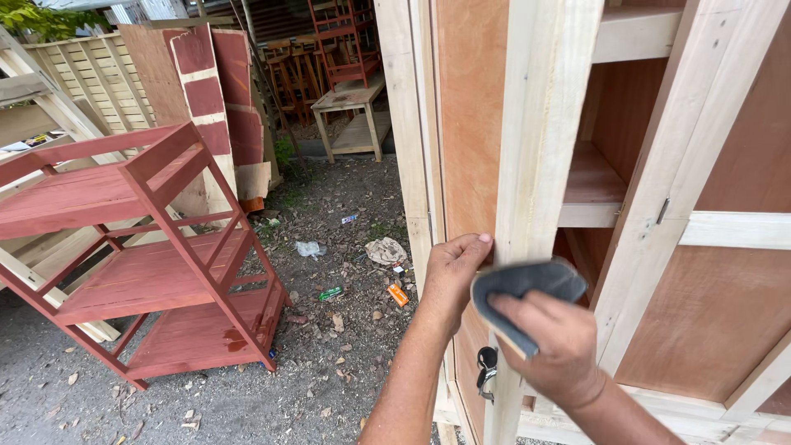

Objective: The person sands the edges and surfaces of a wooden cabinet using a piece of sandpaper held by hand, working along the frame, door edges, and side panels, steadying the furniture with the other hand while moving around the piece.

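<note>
Wood: pale, unfinished door (pixel 540 124) of a cabinet (pixel 725 247), swung open toward you so its narrow edge faces you.
Left hand: your left hand (pixel 451 276) rests on the door's left side, thumb on the front edge, fingers flat against the plywood panel; it looks placed to steady the door so it does not swing under pressure.
Right hand: your right hand (pixel 556 342) is pinching a folded grey sandpaper (pixel 523 288), fingers curled over it from behind.
Sandpaper: bent around the door's edge at about mid-height, touching the wood; the fold lets it cover the corner.
Lock: a dark lock with keys (pixel 486 367) hangs on the door just below your hands.
Shelves: bare shelves (pixel 597 194) show inside the cabinet behind the door.
Rack: a red-painted rack (pixel 148 255) stands well apart on your left, on gravel (pixel 329 363) strewn with leaves and litter.
Background: a bare table (pixel 350 115) and stacked red stools (pixel 329 49) sit farther back.
</note>
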